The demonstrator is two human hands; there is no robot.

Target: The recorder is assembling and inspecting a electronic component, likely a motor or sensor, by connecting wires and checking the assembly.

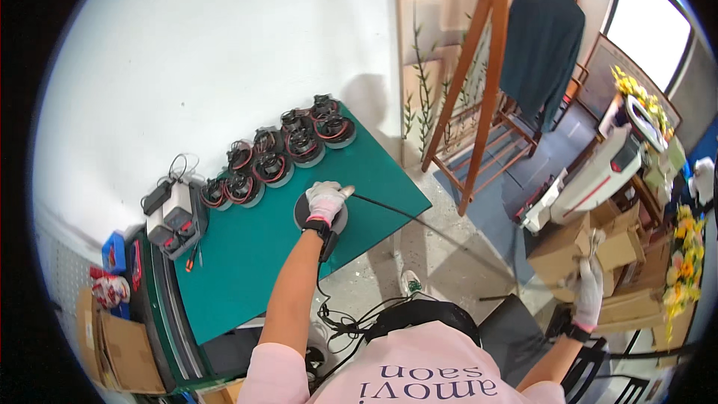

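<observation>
Round unit is partly covered by the left hand on the tabletop; finger closure can't be told. Right hand is extended well apart, grip unclear. Unit is judged rigid, fairly heavy, best held by the rim; cord is judged bendy.
</observation>
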